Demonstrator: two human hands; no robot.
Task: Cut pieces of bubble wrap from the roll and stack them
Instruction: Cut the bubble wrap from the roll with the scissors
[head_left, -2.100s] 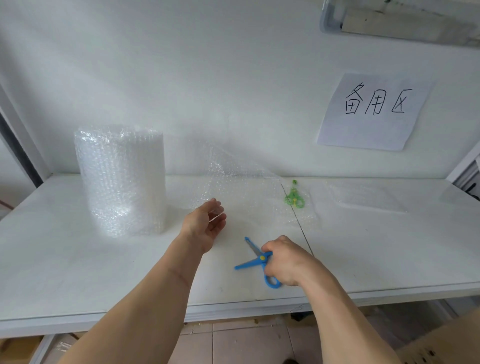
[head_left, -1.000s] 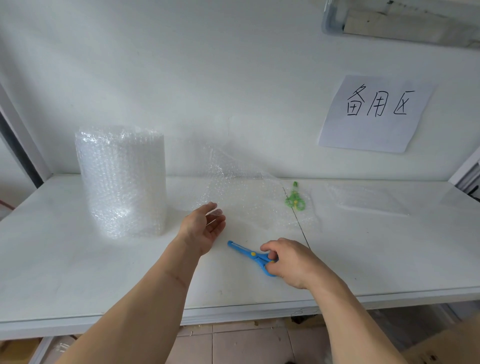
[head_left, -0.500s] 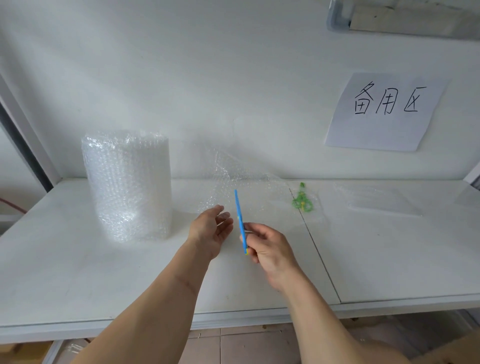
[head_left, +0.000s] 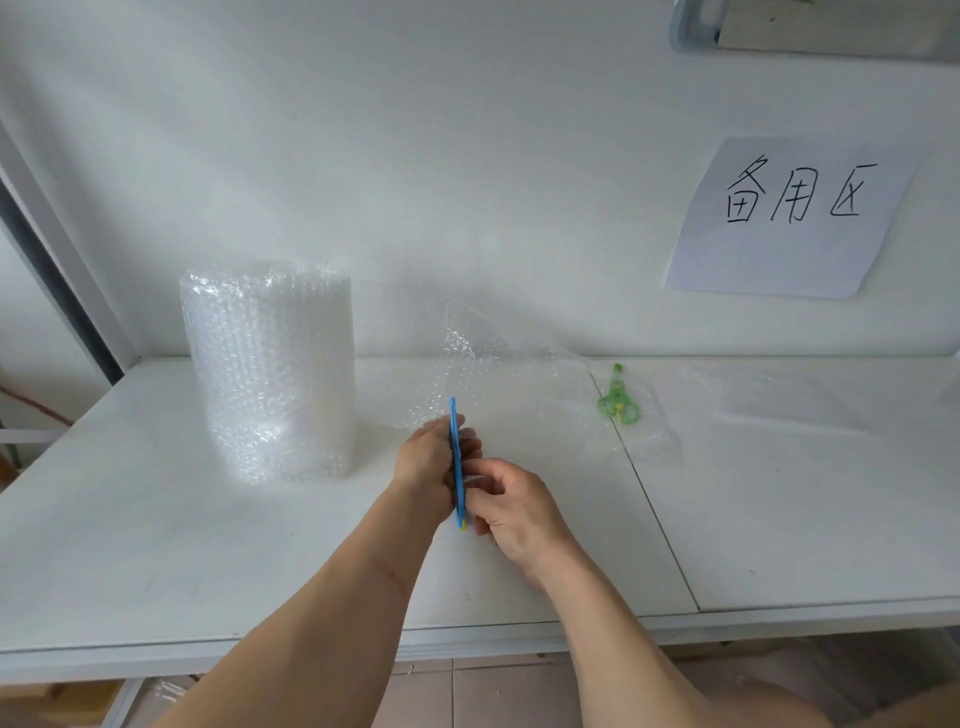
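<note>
We see right hand (head_left: 511, 506) pinching blue plastic scissors (head_left: 457, 462); left hand (head_left: 428, 467) at 9 o'clock, fingers relaxed against blade.

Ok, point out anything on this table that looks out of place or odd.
One thing: green scissors lie under the loose bubble wrap sheet pulled from the roll, a spare pair, while the right hand grips the blue scissors. Nothing looks spilled or damaged.
</note>
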